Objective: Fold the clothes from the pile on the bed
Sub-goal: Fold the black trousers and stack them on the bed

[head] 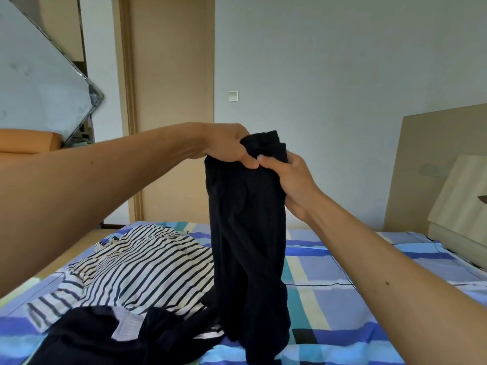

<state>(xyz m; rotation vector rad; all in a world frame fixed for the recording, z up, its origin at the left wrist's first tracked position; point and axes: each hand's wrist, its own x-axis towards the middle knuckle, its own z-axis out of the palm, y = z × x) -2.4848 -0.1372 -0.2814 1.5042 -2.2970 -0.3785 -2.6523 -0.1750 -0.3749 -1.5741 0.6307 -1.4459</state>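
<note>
Garment [247, 219], one, dark, gripped by left hand [229, 146], right hand [292, 185]; one striped shirt [147, 264] on bed [329, 272].

Left hand [229, 146] fingers are buried in the bunched top of the black garment [247, 233]. Right hand [292, 180] fingers are mostly behind it; thumb shows. Garment type: can't tell, lower end crumpled on the bed [342, 299]. It hides the right part of the striped shirt [147, 267]. Dark clothes [87, 335] cover the shirt's near edge & are cut off at btm edge. Bed & headboard [434, 167] are cut off at right. Wall switch [233, 95] is too small for detail.
</note>
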